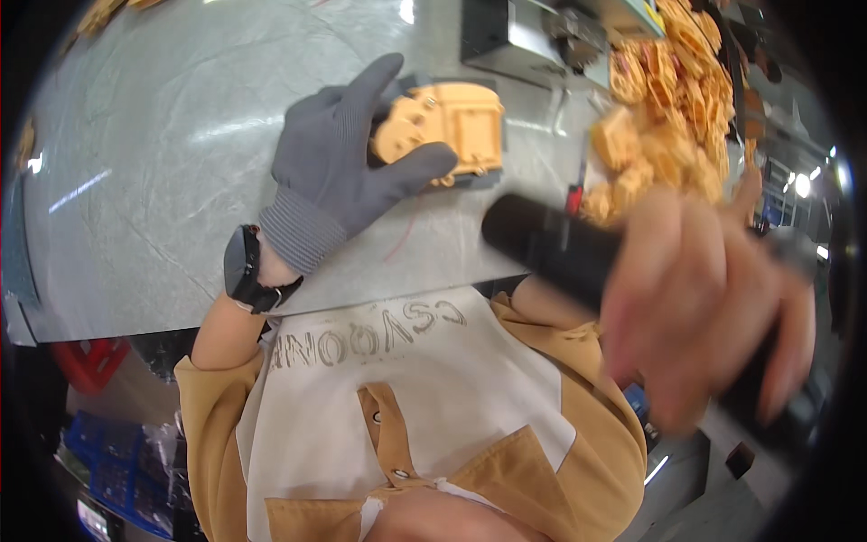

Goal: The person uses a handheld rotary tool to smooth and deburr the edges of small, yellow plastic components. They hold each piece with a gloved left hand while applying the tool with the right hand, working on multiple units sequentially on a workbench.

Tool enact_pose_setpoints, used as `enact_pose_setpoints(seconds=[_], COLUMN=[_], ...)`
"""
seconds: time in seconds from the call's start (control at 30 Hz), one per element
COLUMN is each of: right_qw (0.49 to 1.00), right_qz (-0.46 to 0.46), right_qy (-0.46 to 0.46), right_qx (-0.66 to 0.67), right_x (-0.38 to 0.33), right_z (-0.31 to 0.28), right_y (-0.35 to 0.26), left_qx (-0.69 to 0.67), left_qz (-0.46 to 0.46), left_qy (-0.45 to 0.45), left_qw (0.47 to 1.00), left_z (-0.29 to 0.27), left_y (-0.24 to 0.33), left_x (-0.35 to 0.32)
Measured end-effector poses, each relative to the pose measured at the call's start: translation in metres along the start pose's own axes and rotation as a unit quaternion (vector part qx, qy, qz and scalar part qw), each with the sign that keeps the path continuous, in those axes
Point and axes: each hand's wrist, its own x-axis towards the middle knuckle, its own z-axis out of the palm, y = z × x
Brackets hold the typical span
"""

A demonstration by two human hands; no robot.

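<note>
My left hand [348,149], in a grey knitted glove, grips an orange plastic housing [471,131] from its left side. Its thumb lies over the lower edge and its index finger stretches along the far side. The housing sits on a dark grey block or fixture [488,180] on the table, and its upper face shows a rectangular recess and small round bosses. Raised close to the camera at the right, my bare right hand [695,298] is closed around a black cylindrical tool [551,244]. Motion blur hides the tool's exact kind.
A grey table [163,172] spans the area ahead. Many orange plastic parts [673,81] are heaped at the far right. A metal-and-black box-shaped device [515,41] stands beyond the housing. Below the table's left end are a red object [90,361] and blue bins [113,456].
</note>
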Motion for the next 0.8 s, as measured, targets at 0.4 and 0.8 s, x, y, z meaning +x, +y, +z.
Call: enact_pose_setpoints(seconds=[0.4, 0.8], right_qw=[0.924, 0.910], right_qz=[-0.270, -0.347], right_qy=[-0.026, -0.035], right_qx=[-0.269, -0.224], right_x=[-0.016, -0.008], right_z=[0.048, 0.071], right_y=[-0.035, -0.035], left_qx=[-0.623, -0.491], left_qz=[-0.173, -0.201], left_qy=[0.138, 0.600], left_qw=[0.750, 0.599], left_z=[-0.018, -0.111], left_y=[0.022, -0.133], left_x=[-0.013, -0.363])
